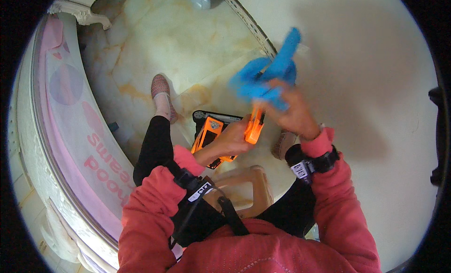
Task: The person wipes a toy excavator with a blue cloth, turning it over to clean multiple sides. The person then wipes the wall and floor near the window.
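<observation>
My left hand [236,135] grips an orange tool handle [256,126] with black parts, low in front of me. The tool's upper end is hidden, so its kind cannot be told. My right hand [294,109] holds a bunched blue cloth [262,77] around that upper end. Cloth and fingers are blurred. One end of the cloth sticks up past my right hand. Below my left hand, an orange and black tool or case [209,128] rests on a black case [225,115] on the floor, partly covered by my hand and forearm.
A brown plastic stool [263,188] stands between my legs. On the left is a bed edge [70,139] with a printed pink and white cover. A white carved furniture leg [100,20] stands far left. The pale wall [370,79] with its patterned skirting [246,17] bounds the marbled floor [151,37] on the right.
</observation>
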A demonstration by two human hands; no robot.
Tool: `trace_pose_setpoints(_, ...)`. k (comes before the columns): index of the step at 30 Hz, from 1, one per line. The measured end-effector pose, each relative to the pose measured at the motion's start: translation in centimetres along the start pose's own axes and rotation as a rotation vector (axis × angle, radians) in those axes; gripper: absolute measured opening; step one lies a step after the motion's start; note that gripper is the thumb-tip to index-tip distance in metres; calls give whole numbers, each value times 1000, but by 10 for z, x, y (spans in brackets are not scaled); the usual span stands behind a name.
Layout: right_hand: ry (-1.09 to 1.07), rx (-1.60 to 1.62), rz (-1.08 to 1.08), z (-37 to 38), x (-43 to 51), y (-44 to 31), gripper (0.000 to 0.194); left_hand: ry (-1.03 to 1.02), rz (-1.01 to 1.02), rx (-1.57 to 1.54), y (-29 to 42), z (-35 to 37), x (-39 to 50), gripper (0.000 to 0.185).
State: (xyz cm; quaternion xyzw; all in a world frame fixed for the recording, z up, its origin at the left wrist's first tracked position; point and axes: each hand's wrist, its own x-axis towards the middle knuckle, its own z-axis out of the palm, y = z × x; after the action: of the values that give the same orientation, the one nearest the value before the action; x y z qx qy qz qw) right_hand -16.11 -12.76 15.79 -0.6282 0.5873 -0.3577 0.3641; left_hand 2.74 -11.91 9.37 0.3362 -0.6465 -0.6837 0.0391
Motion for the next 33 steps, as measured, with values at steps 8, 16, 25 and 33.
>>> trace_pose_setpoints(8, -319, -523, 39, 7, 3, 58, 41, -128, -136, -54, -13, 13, -6, 57)
trace_pose_setpoints(16, 563, 73, 650, -63, 7, 63, 60, -240, -74, -39, -3, 4, -1, 82)
trace_pose_setpoints(25, 387, 486, 381, -84, -40, 48, 43, -52, -203, -530, 17, -5, 7, 73)
trace_pose_setpoints(33, 252, 669, 561, -28, -62, 47, 41, 6, -109, -679, 4, 0, 20, 63)
